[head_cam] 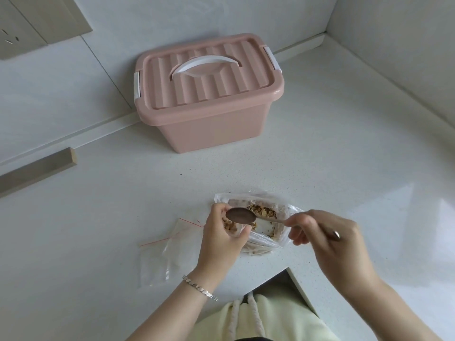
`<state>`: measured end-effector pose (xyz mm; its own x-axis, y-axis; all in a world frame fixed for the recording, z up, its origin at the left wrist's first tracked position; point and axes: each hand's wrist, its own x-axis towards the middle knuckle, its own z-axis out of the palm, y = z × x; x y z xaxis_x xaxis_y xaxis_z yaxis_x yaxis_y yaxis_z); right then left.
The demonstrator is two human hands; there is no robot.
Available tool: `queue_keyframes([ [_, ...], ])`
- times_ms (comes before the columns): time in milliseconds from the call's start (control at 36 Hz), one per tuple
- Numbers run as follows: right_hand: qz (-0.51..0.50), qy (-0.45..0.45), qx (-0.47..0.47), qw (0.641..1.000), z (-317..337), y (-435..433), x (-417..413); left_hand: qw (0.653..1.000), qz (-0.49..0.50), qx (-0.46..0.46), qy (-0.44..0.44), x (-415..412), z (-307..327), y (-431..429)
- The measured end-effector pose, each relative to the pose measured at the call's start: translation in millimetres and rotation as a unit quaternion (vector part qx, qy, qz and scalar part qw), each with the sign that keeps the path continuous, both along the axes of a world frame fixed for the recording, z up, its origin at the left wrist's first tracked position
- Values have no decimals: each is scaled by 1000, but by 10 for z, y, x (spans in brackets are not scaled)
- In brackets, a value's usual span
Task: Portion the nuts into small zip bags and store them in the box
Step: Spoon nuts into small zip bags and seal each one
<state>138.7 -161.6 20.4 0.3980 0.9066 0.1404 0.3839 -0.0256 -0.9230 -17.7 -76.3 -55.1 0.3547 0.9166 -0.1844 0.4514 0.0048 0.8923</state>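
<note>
My left hand (pixel 221 238) holds a small clear zip bag (pixel 230 227) with some nuts in it. My right hand (pixel 327 239) pinches the handle of a dark wooden spoon (pixel 240 216), whose bowl hovers at the small bag's mouth. Behind the spoon lies a large clear bag of nuts (pixel 263 212), open on the counter. Several small zip bags with red strips (pixel 167 252) lie flat to the left of my left hand. The pink storage box (pixel 209 124) stands at the back with its lid shut and white handle down.
The white counter (pixel 344 168) runs to a wall corner at the back right. A wooden strip (pixel 37 169) lies at the left edge. A wall socket plate (pixel 14 38) is top left. The counter's front edge has a notch near my body.
</note>
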Motion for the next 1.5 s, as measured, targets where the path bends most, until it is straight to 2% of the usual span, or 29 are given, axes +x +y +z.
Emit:
queue_keyframes([
  [111,13,-72,35,997,49,-4,-7,1000,10,1,9,-27,-21,0],
  [250,36,-72,-2,997,40,70,-95,999,2,-8,-34,-21,40,-21],
  [361,44,-75,-24,996,-10,119,-135,1000,0,7,-24,-28,44,-40],
  [556,-82,34,-16,996,64,85,61,999,40,30,17,-138,-7,15],
  [667,-142,63,-60,986,-30,57,193,992,120,43,25,-195,38,200],
  [806,-159,85,-109,978,-200,37,263,978,175,40,104,-300,-71,686],
  [889,-156,90,-117,977,-245,53,252,968,161,39,188,-312,-183,980],
  [1028,-143,103,-128,976,-295,99,185,951,94,-22,292,-242,-426,1287],
  [1194,-130,114,-137,975,-327,86,122,954,50,-49,292,-184,-560,1391],
  [1361,-135,111,-131,976,-337,64,155,963,60,15,264,-324,-467,1244],
  [1417,-138,110,-126,976,-338,55,168,952,53,48,296,-436,-394,1091],
  [1500,-145,110,-124,975,-356,54,174,919,28,62,389,-637,-302,822],
])
